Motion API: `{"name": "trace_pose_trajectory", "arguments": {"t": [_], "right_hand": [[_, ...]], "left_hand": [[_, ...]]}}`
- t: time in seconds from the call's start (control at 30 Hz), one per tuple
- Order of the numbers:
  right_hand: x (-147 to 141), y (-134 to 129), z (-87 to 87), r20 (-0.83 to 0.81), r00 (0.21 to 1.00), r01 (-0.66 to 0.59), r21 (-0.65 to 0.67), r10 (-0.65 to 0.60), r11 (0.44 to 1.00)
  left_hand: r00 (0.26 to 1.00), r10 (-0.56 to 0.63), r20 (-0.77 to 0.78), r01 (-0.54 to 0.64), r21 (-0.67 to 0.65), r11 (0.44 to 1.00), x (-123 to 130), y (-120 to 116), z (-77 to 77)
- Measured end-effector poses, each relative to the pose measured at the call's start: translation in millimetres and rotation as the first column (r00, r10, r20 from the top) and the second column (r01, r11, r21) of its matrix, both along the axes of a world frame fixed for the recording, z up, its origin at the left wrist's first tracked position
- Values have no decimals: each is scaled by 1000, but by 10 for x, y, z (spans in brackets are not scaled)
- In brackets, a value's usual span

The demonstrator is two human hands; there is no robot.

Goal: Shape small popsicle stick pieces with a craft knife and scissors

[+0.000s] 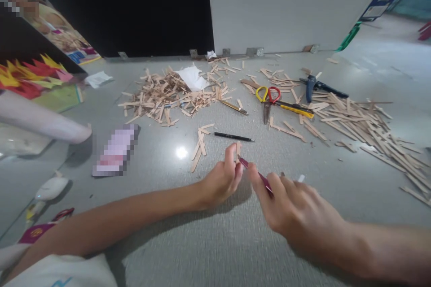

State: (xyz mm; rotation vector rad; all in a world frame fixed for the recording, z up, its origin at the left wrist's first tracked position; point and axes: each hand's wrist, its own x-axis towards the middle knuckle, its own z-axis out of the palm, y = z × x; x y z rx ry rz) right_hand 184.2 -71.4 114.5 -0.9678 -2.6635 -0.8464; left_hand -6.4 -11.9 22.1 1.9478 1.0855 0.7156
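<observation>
My left hand (218, 181) is closed in a pinch on a short piece of wooden stick (238, 149), held upright just above the table. My right hand (296, 206) grips a slim maroon craft knife (262, 178), its metal tip touching or very near the stick. Beyond my hands lie a black pen (234, 136) and a few wooden sticks (200, 145). Farther off, a gold-coloured cutter (235, 107) rests by a large heap of cut stick pieces (161, 94).
Scissors (267, 104) with yellow and red handles lie beside a yellow-black utility knife (296, 109). Dark blue pliers-like tools (311, 87) and a long stick pile (363, 125) are at right. At left are a blurred-out phone-like item (116, 150), a glue gun (52, 188) and another person's arm (43, 119).
</observation>
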Motion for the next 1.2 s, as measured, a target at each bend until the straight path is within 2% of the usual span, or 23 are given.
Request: {"name": "trace_pose_trajectory", "arguments": {"t": [0.1,0.2,0.23,0.3,0.37,0.47,0.5,0.57,0.67,0.73,0.83,0.93,1.0,1.07,1.2], "right_hand": [[225,281,99,-36,994,-110,-180,105,977],[458,613,207,-114,961,-278,-333,254,901],[503,687,228,-152,943,-333,-351,298,875],[522,730,235,-154,940,-338,-346,303,875],[444,628,197,-90,963,-270,-280,255,921],[216,295,90,14,991,-129,-61,130,990],[132,172,53,32,996,-80,27,79,996],[-15,-39,-3,68,997,-30,107,22,994],[-125,-190,-29,73,996,33,135,-43,990],[-109,-158,-26,65,996,60,100,-67,993],[11,62,-50,60,993,102,-28,-101,994],[131,367,-106,111,983,165,-157,-149,974],[139,507,-127,196,968,201,-223,-158,954],[61,526,-121,265,948,234,-205,-176,950],[-212,293,-103,249,932,269,17,-265,963]], "left_hand": [[999,-5,40,6,-25,1000,-9,-10,-14],[997,-47,66,47,-3,999,-15,-22,-34],[996,-58,68,58,4,998,-15,-25,-38],[996,-55,64,54,13,998,-13,-26,-36],[999,-28,39,27,14,1000,-8,-24,-25],[1000,8,-2,-8,20,1000,3,-23,-6],[1000,7,-9,-6,23,1000,6,-23,-3],[1000,-12,9,12,41,999,11,-21,-6],[993,-79,91,71,88,994,14,-6,-21],[982,-93,163,75,109,991,12,9,-28],[974,-30,225,11,87,996,4,30,-26],[982,5,191,-17,65,998,1,43,-26],[994,20,109,-28,65,998,9,50,-31],[999,52,3,-53,60,997,24,51,-37],[990,95,-106,-90,51,995,47,29,-50]]}}
